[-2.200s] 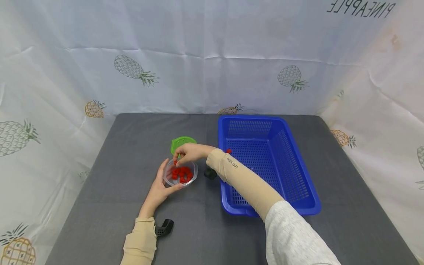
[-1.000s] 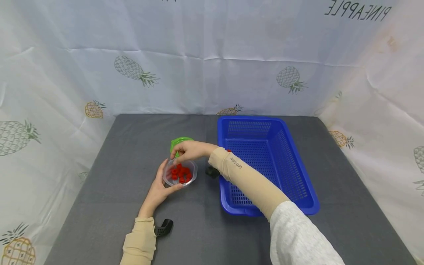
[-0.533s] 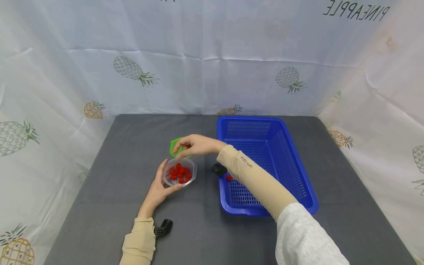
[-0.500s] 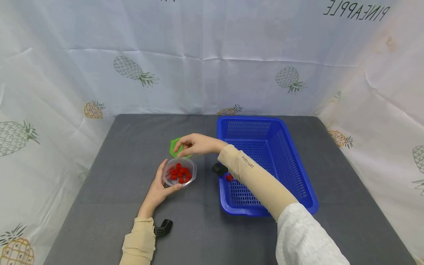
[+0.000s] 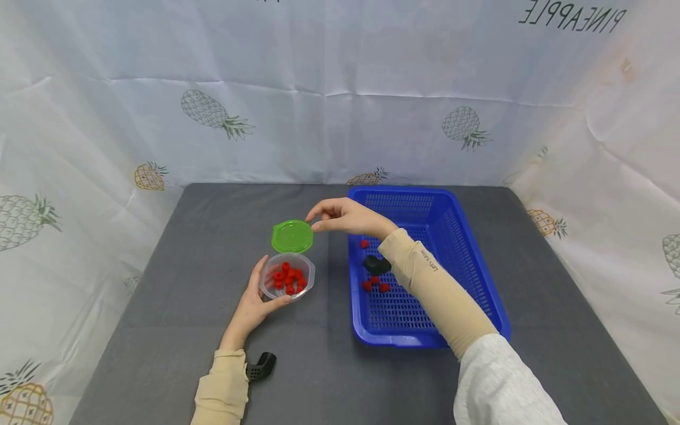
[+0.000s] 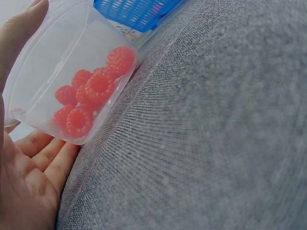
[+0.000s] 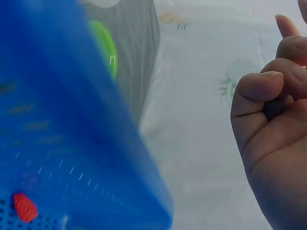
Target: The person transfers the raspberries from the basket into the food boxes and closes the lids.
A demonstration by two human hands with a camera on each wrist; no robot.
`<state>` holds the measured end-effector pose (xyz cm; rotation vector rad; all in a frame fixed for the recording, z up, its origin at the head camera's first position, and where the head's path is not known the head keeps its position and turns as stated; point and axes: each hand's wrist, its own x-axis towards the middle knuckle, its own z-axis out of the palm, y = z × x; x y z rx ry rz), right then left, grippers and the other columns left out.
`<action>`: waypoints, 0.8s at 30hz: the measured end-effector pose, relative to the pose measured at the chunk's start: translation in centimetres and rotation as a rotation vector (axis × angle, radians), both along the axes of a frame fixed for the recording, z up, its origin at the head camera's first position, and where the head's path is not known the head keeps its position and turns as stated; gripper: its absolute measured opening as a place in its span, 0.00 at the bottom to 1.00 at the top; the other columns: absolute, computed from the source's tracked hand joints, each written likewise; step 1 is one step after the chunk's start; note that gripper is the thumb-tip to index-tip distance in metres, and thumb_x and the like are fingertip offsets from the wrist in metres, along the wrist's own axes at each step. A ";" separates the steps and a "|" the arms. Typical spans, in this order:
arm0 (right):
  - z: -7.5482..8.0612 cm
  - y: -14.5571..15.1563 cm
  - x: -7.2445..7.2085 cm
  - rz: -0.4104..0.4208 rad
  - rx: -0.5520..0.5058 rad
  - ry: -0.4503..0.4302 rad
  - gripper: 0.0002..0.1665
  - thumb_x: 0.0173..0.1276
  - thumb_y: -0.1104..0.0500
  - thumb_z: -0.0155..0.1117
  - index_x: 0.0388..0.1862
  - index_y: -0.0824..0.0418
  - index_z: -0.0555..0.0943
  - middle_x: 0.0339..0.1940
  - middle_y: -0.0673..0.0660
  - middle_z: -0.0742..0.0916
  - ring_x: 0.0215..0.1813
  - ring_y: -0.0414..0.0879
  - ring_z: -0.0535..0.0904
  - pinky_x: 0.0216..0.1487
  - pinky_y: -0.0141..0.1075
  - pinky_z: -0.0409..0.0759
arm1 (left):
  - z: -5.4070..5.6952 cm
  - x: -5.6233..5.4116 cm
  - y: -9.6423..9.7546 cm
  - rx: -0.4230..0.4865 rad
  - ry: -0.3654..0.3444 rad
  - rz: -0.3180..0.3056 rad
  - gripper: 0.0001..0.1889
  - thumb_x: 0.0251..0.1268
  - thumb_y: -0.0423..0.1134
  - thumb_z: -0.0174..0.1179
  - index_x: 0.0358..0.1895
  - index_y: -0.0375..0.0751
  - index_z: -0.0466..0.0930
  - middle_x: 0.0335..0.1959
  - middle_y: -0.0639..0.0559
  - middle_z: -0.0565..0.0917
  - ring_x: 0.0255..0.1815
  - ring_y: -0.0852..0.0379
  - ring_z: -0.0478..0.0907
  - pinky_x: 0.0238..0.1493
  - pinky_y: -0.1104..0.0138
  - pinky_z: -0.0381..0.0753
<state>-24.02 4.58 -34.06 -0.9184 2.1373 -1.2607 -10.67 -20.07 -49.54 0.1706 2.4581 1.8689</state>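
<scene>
My left hand (image 5: 255, 304) grips a clear plastic tub (image 5: 311, 273), thumb on the near side and fingers around the far left. Several red raspberries (image 6: 91, 93) lie at the bottom of the tub, which sits on the grey cloth. Just behind it lies a round green lid (image 5: 293, 237). My right hand (image 5: 347, 216) hovers right of the lid, beside the left rim of a blue basket (image 5: 357, 321), its fingers loosely bent with nothing between them. More raspberries (image 5: 375, 283) rest on the basket floor, partly hidden by the right forearm.
A grey cloth (image 5: 186, 283) covers the table. White curtains with pineapple prints (image 5: 297, 130) hang behind and on both sides. Black camera mounts (image 5: 260, 367) stick out from both wrists. The basket's raised walls stand on the right half of the table.
My right hand has let a raspberry go into the tub and moved up and right toward the basket, uncovering the lid and more raspberries. The left hand stays on the tub.
</scene>
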 end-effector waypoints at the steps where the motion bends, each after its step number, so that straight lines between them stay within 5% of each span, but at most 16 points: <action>1: -0.1 0.4 0.0 -0.017 0.004 0.003 0.14 0.64 0.50 0.62 0.49 0.47 0.80 0.23 0.51 0.76 0.25 0.44 0.66 0.37 0.36 0.72 | 0.0 0.0 0.0 0.003 0.006 -0.002 0.53 0.51 0.39 0.69 0.74 0.54 0.39 0.71 0.42 0.61 0.73 0.44 0.54 0.70 0.41 0.51; 8: -0.7 2.7 -0.1 -0.120 -0.047 -0.040 0.16 0.63 0.46 0.62 0.48 0.47 0.80 0.26 0.60 0.74 0.33 0.59 0.64 0.40 0.49 0.66 | -0.4 0.0 -0.1 -0.011 0.053 -0.005 0.52 0.51 0.39 0.69 0.74 0.55 0.40 0.69 0.42 0.63 0.71 0.46 0.58 0.69 0.41 0.53; 12: -0.9 3.8 -0.4 -0.150 -0.071 -0.047 0.17 0.63 0.45 0.62 0.49 0.48 0.80 0.30 0.69 0.72 0.33 0.59 0.65 0.39 0.45 0.67 | -0.3 0.0 -0.1 0.008 0.033 -0.014 0.53 0.51 0.38 0.69 0.74 0.55 0.39 0.70 0.42 0.62 0.72 0.44 0.56 0.70 0.40 0.51; 17: -1.4 5.3 -0.8 -0.184 -0.096 -0.055 0.18 0.64 0.47 0.62 0.50 0.51 0.79 0.27 0.60 0.75 0.29 0.45 0.67 0.37 0.36 0.69 | -0.1 0.1 0.0 0.009 0.013 -0.019 0.53 0.52 0.35 0.68 0.74 0.54 0.38 0.71 0.42 0.60 0.73 0.43 0.55 0.70 0.41 0.51; 24: -2.5 7.0 -1.7 -0.314 -0.189 -0.113 0.21 0.66 0.51 0.61 0.54 0.59 0.77 0.20 0.50 0.69 0.26 0.45 0.63 0.34 0.37 0.66 | 0.1 0.1 0.0 -0.002 0.001 -0.009 0.52 0.52 0.37 0.69 0.74 0.55 0.39 0.71 0.44 0.61 0.74 0.46 0.54 0.71 0.41 0.50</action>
